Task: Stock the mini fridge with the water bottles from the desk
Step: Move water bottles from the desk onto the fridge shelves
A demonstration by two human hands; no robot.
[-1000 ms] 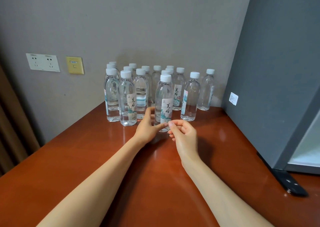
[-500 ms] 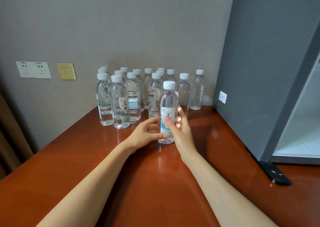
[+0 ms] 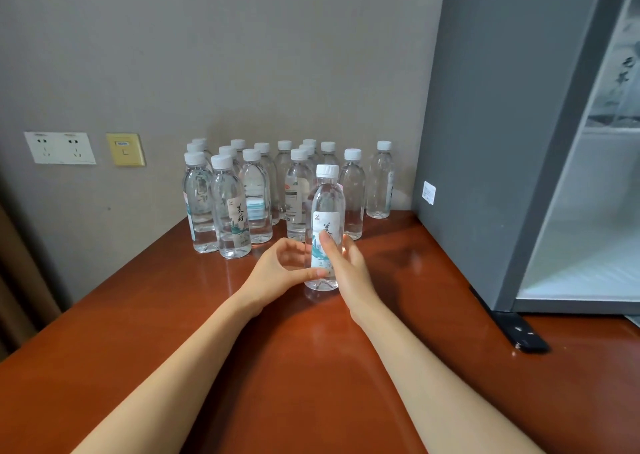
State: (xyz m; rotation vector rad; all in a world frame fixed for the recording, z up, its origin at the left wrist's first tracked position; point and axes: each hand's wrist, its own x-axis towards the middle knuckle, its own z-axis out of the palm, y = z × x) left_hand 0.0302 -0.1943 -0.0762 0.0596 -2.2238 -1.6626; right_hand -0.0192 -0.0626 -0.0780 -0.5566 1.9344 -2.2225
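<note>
**One bottle held, fridge waiting**

Spare bottles crowd the wall, L. L hand grip curls on front bottle, thumb low on label; R hand grip wraps it too. Risk: slick plastic slips w/ loose lift, or swing clips the spares. It stands on bench, cap up, axis vertical. Mini fridge R.

Fridge: cut off at the top and right edges.
Back bottles: mostly hidden behind the front ones.
Sticker: words too small to read.
Right hand: fingers partly hidden behind the bottle.
</note>
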